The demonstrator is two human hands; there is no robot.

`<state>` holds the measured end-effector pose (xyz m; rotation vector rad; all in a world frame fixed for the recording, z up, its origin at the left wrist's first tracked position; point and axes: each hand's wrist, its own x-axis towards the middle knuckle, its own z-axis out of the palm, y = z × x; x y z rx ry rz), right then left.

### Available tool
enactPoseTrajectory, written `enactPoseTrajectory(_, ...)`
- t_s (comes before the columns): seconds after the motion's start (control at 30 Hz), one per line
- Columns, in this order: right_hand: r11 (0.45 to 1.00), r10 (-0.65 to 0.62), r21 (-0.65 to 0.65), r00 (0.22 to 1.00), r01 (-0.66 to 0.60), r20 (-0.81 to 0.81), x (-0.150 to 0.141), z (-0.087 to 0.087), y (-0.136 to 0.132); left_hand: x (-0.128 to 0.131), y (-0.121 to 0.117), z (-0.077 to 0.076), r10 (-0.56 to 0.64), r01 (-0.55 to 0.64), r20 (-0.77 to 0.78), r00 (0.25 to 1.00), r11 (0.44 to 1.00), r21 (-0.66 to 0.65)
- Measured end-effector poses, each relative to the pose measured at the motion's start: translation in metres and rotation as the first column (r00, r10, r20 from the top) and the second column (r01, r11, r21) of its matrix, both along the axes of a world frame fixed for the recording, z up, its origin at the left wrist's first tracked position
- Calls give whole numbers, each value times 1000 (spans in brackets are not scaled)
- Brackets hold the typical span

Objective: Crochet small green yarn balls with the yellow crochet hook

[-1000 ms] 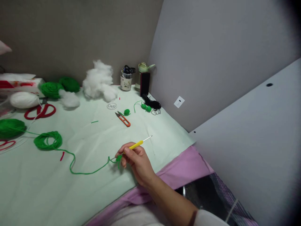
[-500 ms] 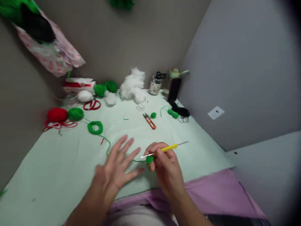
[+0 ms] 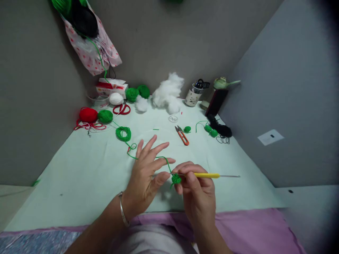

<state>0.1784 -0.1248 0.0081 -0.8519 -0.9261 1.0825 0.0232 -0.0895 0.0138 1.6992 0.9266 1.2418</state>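
Note:
My right hand (image 3: 199,188) is closed around a crochet hook (image 3: 206,175) with a yellow handle, its metal tip pointing left. A small green crochet piece (image 3: 176,179) sits at that tip, against the fingers of the same hand. My left hand (image 3: 147,169) is open, fingers spread, its thumb close to the hook tip. From the piece, green yarn (image 3: 167,161) runs up and left behind the left fingers, then on to a loose green coil (image 3: 123,134) on the table.
Orange thread snips (image 3: 182,135) lie beyond my hands beside a small green ball (image 3: 187,129). Red-handled scissors (image 3: 122,109), a red yarn ball (image 3: 88,115) and white stuffing (image 3: 169,93) are farther back. Black yarn (image 3: 222,129) lies at right, near a cup of tools (image 3: 193,97).
My left hand has come nearer the hook tip and the yarn now passes behind its fingers. The hook has turned nearly level. The camera view has shifted left.

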Motion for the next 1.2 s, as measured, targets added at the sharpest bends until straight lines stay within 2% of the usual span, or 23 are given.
enactPoseTrajectory(0.07, 998, -53, 49, 994, 49, 92, 1, -4, -2, 3, -7, -9, -81, 111, 142, 987, 970, -216)
enactPoseTrajectory(0.1, 994, -76, 84, 987, 65, 145, 2, -5, -3, 4, -10, -11, -101, 183, 253, 962, 927, -328)
enactPoseTrajectory(0.17, 987, -104, 148, 964, 69, 243, 3, -6, -6, 8, -16, -12, -69, 289, 431, 899, 835, -469)
enactPoseTrajectory(0.2, 983, -109, 170, 954, 62, 280, 3, -7, -7, 9, -17, -12, -44, 317, 483, 874, 806, -499)
enactPoseTrajectory(0.3, 982, -119, 181, 937, 61, 329, 4, -8, -9, 12, -20, -7, 7, 345, 554, 832, 776, -528)
enactPoseTrajectory(0.4, 981, -143, 173, 939, 92, 311, 4, -9, -7, 14, -19, -3, 21, 359, 574, 819, 762, -539)
enactPoseTrajectory(0.67, 983, -131, 157, 963, 96, 235, -1, -11, -5, 18, -18, -4, 71, 277, 500, 863, 761, -587)
enactPoseTrajectory(0.87, 998, -59, 21, 993, 57, 99, 0, -18, 2, 17, -23, -6, 141, 186, 459, 877, 782, -595)
enactPoseTrajectory(0.93, 998, -65, 29, 990, 62, 126, 0, -20, 2, 18, -23, -7, 152, 177, 458, 876, 782, -598)
enactPoseTrajectory(1.0, 990, -121, 106, 956, 95, 267, 0, -22, 0, 21, -23, -8, 163, 171, 466, 869, 787, -593)
enactPoseTrajectory(1.07, 959, -228, 263, 846, 108, 482, 1, -25, -4, 24, -22, -9, 180, 194, 504, 845, 775, -601)
enactPoseTrajectory(1.13, 895, -363, 440, 692, 72, 624, 2, -28, -7, 26, -22, -9, 195, 282, 574, 795, 719, -635)
enactPoseTrajectory(1.17, 868, -410, 493, 640, 55, 650, 3, -30, -8, 26, -22, -8, 200, 345, 612, 765, 675, -652)
enactPoseTrajectory(1.2, 857, -426, 512, 626, 49, 653, 4, -31, -8, 25, -22, -8, 203, 411, 648, 734, 627, -662)
